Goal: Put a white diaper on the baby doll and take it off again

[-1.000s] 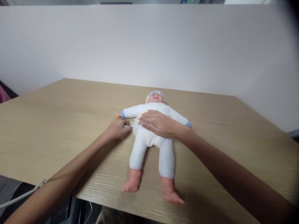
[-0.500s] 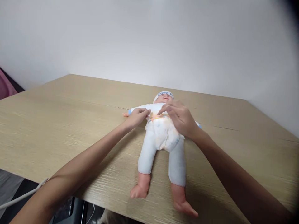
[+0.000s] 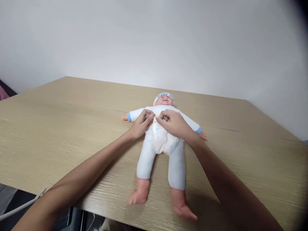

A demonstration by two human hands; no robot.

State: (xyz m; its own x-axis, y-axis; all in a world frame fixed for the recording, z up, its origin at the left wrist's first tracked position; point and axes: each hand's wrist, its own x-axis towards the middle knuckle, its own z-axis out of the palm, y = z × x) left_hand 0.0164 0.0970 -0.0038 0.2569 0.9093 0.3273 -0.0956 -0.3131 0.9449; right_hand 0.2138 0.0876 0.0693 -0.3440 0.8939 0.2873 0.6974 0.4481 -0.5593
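A baby doll (image 3: 143, 160) in a white suit with blue cuffs lies on its back on the wooden table, feet toward me. Around its hips is a white diaper (image 3: 166, 143) with faint coloured prints. At the left of the diaper's waist, my left hand (image 3: 143, 123) pinches the upper edge between thumb and fingers. Close beside it, my right hand (image 3: 174, 122) has its thumb and curled fingers pinched at the front of the same waistband. Both hands cover most of the waistband, so the fastening there is hidden.
The wooden table (image 3: 72, 128) reaches back to a pale wall (image 3: 144, 41). A white cable (image 3: 21, 205) hangs at the lower left, near my left forearm. Dark equipment (image 3: 78, 219) stands below the table's front edge.
My right hand has come down and left from above the doll's belly to the diaper's waist, beside my left hand. The doll's arm on the right now shows. The view has shifted slightly.
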